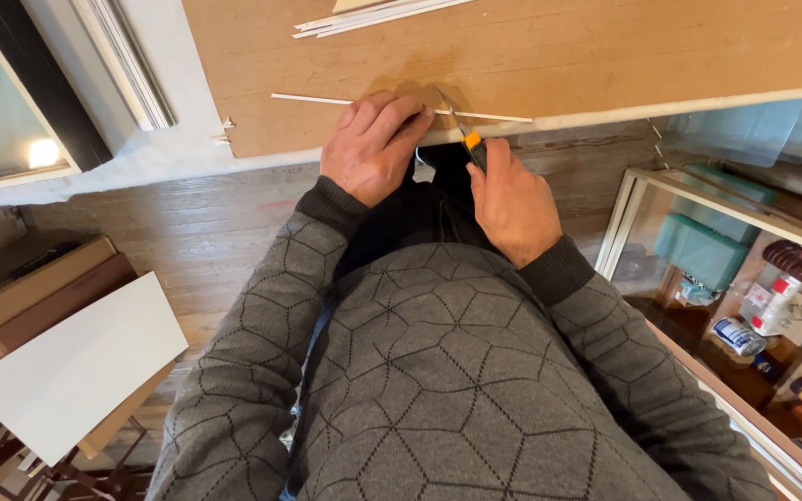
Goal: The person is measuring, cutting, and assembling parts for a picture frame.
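White, thin wooden strip lies flat on the brown fibreboard sheet, near the sheet's front edge. I note its long axis runs left to right across the view, dipping slightly toward the right end. Its middle section is covered by the left hand, so I cannot see the strip there.

Left hand: palm down, fingers pressed together over the strip, pinning it to the board; wrist comes up from the grey patterned sleeve.

Utility knife with orange and black handle is gripped in the right hand, fist closed around the handle. The narrow metal blade points up and to the left, tip meeting the strip just right of the left fingertips. Most of the handle is buried in the fist; I can only make out its upper end.

Right hand sits just off the board's front edge, knuckles up, thumb along the handle.

Further out: a bundle of similar white strips at the top edge of the board, cut off by the frame. A white panel leans at lower left. At right, a glass-sided shelf holds cans and bottles, too small to identify. Wooden floor below.
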